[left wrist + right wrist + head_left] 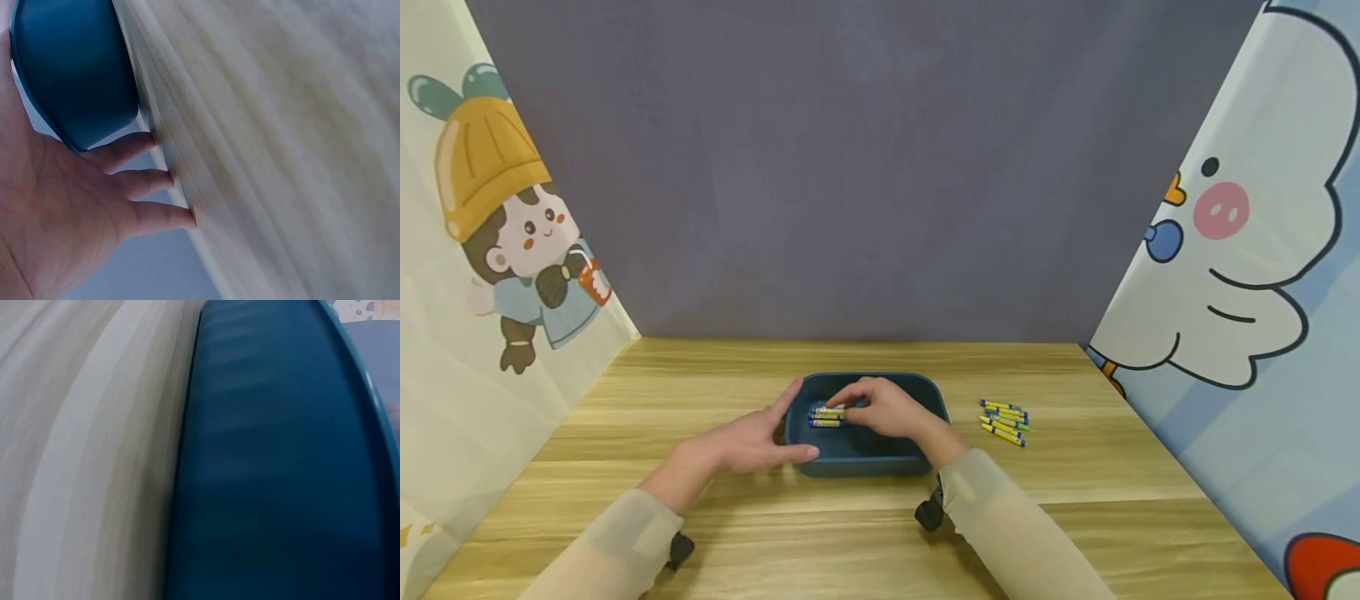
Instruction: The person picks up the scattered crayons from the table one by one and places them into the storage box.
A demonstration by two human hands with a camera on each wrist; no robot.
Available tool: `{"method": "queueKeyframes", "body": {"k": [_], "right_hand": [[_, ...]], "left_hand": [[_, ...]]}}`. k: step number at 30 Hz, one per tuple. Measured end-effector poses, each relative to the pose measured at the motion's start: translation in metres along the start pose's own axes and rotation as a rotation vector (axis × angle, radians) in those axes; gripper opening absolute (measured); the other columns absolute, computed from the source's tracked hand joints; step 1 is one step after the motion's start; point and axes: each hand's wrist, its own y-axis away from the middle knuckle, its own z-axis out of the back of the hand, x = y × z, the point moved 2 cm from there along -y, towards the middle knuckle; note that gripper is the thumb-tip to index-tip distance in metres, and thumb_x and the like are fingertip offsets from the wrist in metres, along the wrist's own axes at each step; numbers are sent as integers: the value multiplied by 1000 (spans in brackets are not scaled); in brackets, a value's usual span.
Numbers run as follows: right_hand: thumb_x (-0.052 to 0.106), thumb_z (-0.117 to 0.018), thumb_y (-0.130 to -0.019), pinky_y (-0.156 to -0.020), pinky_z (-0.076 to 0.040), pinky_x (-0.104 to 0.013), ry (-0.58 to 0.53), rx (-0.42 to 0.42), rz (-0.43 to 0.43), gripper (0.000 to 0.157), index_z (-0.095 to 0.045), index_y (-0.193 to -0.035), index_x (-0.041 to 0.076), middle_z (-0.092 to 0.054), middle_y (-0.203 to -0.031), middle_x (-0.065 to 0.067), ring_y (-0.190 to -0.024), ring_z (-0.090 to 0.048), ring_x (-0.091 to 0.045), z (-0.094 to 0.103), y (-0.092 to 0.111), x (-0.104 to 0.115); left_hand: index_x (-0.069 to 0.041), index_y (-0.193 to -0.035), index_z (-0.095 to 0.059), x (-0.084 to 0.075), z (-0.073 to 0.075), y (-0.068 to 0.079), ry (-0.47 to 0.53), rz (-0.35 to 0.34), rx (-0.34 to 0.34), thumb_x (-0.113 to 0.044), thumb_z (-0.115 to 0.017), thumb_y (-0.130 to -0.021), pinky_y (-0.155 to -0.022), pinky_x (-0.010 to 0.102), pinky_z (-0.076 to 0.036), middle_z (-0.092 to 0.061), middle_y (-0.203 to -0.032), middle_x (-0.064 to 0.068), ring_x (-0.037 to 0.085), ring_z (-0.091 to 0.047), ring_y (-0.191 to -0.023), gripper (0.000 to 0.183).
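A dark blue rectangular bin (872,468) sits on the wooden table. My left hand (748,440) is spread against its left end, thumb toward the front corner and index finger by the back one. In the left wrist view the other fingers (159,215) reach straight down beside the bin. My right hand (883,408) dips inside, its thumb and index finger pinching a yellow-and-blue crayon at the left. More such crayons (825,423) lie side by side on the bin floor under the fingertips. The right wrist view has only the bin's outer wall (275,456), not the fingers.
Several yellow-and-blue crayons (1004,423) lie in a loose pile on the table (1075,475) right of the bin. A grey panel (865,183) rises behind the table, with cartoon-printed sheets (1232,275) at both sides.
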Motion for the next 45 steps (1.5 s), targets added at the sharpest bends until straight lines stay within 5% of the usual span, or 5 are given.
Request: {"method": "queueKeyframes", "body": {"k": [6,17,45], "right_hand": [[13,-69,-106,-73,-48,-27,4,15,-15,28,-83,-128,21,-79,-129,-1,-79,-56,-10,-9,-9,-4],[11,-73,-105,-104,-57,-42,91,62,-59,23,-85,-122,19,-80,-130,1,-116,-69,-15,-19,-15,-9],[13,-83,-99,-89,-54,-33,177,45,-70,25,-86,-120,25,-72,-111,3,-98,-60,-10,-20,-14,-9]], "left_hand": [[-24,-178,10,0,0,0,-5,0,8,-76,-66,-98,-118,63,-48,-46,-167,32,42,-59,-145,122],[-21,-178,11,-1,1,1,10,4,20,-75,-66,-99,-120,65,-45,-42,-169,34,46,-54,-150,123],[-24,-177,13,0,-1,1,6,13,22,-76,-66,-98,-119,66,-45,-40,-170,34,48,-54,-150,123]]}}
